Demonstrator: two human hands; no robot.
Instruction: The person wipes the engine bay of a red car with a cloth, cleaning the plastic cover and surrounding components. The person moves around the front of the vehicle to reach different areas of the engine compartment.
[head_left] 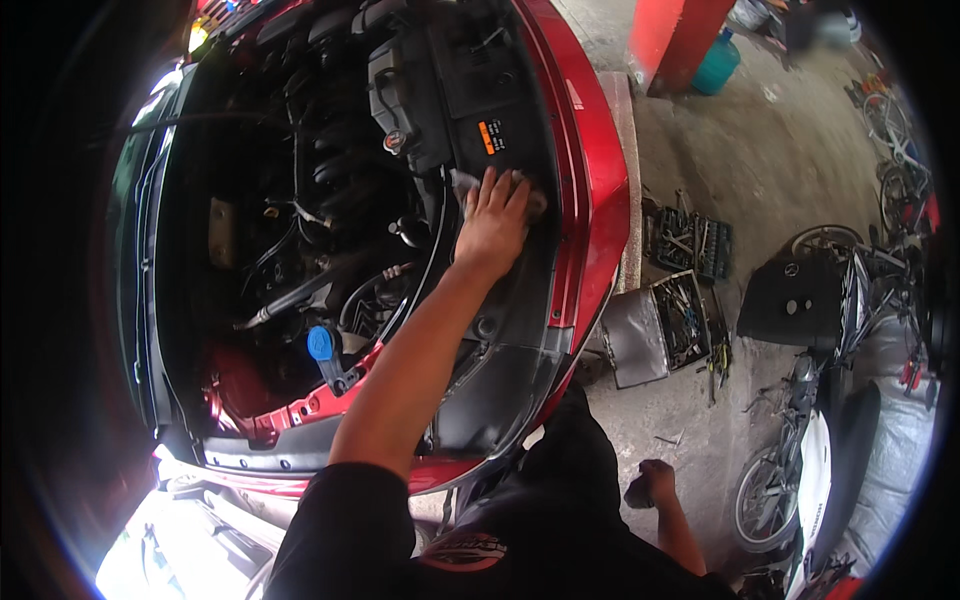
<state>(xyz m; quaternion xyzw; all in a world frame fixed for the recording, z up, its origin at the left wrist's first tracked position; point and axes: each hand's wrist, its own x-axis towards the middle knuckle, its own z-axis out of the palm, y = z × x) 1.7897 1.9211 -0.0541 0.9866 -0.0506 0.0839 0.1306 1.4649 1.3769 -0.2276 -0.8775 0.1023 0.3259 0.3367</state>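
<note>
pressing left hand (pixel 492 225) and grey rag (pixel 470 187) beside black engine cover (pixel 455 90)

Left hand (pixel 492 222) outstretched, right hand (pixel 652 483) fisted

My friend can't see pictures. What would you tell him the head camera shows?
A person's left hand presses a grey cloth onto the black cover beside the engine of an open red car. Their right hand hangs closed near an open toolbox on the concrete floor.
</note>
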